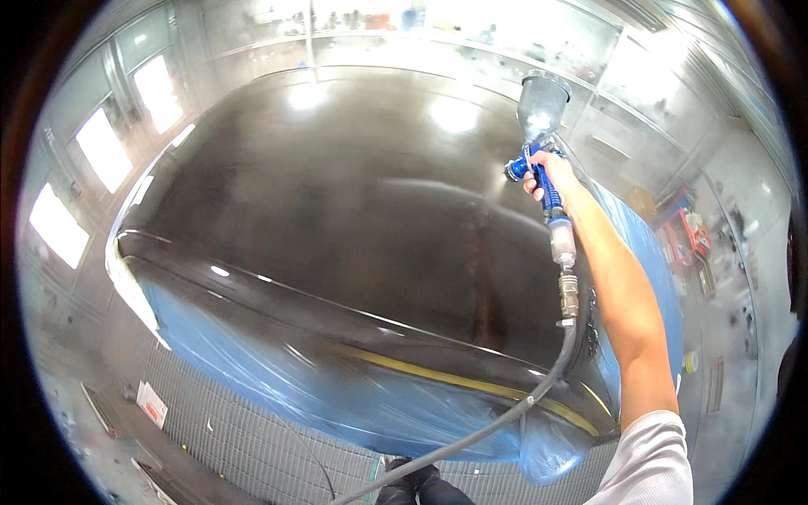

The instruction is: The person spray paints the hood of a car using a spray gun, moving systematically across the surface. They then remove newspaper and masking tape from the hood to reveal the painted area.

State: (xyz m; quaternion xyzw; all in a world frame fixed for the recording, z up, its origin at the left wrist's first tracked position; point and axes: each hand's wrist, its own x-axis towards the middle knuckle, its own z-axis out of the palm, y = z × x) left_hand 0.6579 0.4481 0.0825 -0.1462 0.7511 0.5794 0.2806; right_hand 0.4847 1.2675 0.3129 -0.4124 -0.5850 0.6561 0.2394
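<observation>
My right hand [559, 174] is closed around the blue grip of a paint spray gun [541, 108]. A translucent grey cup sits on top of the gun, and its nozzle points left across a glossy dark car roof [337, 194]. A faint pale haze shows on the roof just below the nozzle. Under the grip hang a clear filter [562, 242] and a metal coupling [569, 295]. From there a grey air hose [505, 418] droops over the roof's near edge toward the lower left. My left hand is out of view.
Blue masking film [320, 370] covers the car below the roof, with yellow tape [438, 376] along the near edge. Metal grating [244, 442] forms the floor around my feet. At the right, red items [695, 233] stand behind a hazy clear wall. Bright windows [104, 150] line the left wall.
</observation>
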